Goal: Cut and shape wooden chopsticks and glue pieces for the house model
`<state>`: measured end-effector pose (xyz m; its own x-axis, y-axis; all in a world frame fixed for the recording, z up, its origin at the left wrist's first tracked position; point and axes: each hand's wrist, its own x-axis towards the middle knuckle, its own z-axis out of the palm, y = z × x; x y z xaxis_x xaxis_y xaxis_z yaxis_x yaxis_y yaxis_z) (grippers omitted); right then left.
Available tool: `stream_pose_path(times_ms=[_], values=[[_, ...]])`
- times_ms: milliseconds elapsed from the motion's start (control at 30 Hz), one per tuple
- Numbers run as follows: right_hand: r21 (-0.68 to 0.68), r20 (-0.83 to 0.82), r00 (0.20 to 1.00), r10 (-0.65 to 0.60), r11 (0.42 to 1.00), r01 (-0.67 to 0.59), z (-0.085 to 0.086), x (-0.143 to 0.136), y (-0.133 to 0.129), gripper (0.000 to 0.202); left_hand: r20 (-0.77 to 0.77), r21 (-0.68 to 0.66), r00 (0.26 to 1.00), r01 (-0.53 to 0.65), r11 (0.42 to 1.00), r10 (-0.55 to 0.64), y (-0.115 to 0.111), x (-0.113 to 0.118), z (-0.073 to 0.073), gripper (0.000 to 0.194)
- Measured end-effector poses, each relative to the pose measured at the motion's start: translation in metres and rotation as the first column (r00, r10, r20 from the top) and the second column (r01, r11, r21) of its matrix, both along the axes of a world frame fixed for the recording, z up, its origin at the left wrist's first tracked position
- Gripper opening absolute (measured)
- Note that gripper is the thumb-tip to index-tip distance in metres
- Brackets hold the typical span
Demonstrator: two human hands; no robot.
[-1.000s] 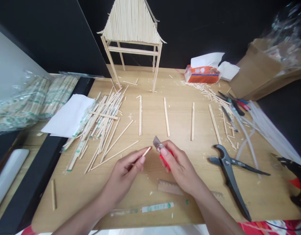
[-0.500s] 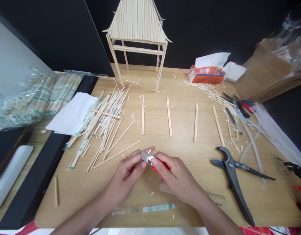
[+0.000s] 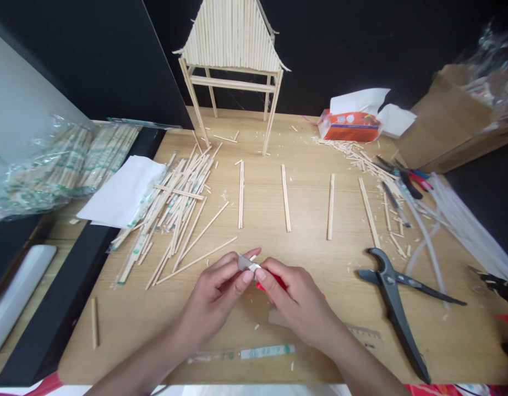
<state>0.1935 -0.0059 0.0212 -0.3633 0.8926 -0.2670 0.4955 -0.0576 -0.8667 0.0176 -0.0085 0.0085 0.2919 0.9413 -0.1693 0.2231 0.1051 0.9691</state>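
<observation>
My right hand (image 3: 301,297) is closed round the red handle of a utility knife (image 3: 278,281), whose metal blade points left. My left hand (image 3: 216,291) pinches a short piece of wooden stick (image 3: 252,257), mostly hidden by the fingers and the blade. The knife blade lies against the stick beside my left thumb. Beyond the hands, paired sticks (image 3: 285,198) lie spaced out in a row. To the left is a loose heap of chopsticks (image 3: 183,192), some still in wrappers.
A stick-built house model (image 3: 233,82) on legs stands at the back. Large black cutters (image 3: 389,286) lie open at the right. An orange tissue pack (image 3: 348,127), a cardboard box (image 3: 437,121) and stick scraps (image 3: 361,157) are at the back right. A ruler (image 3: 365,333) lies near my right forearm.
The knife blade has tilted slightly and shifted a little against the stick. Both hands have stayed nearly in place, and the things on the table look unchanged.
</observation>
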Motion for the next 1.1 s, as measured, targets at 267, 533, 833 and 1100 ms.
stream_pose_path(times_ms=[267,533,833,1100], values=[[0.002,0.001,1.000,-0.022,1.000,0.022,0.0039,-0.0025,-0.0014,0.031,-0.036,0.017,0.997,-0.064,0.998,0.065,0.0012,-0.0009,-0.0007,0.017],[0.045,0.060,0.998,-0.013,0.999,0.011,0.0022,-0.0036,-0.0032,0.030,-0.055,0.028,0.988,-0.145,0.989,0.146,-0.0013,0.0006,-0.0052,0.014],[0.039,0.057,0.998,-0.041,0.999,0.038,0.0009,-0.0057,-0.0067,0.030,-0.125,0.079,0.966,-0.216,0.973,0.225,-0.0014,0.0015,-0.0058,0.014],[-0.098,-0.094,0.995,-0.019,0.995,0.010,-0.0017,-0.0027,-0.0018,0.035,-0.052,0.049,0.998,-0.037,0.998,0.040,0.0022,0.0001,-0.0016,0.016]])
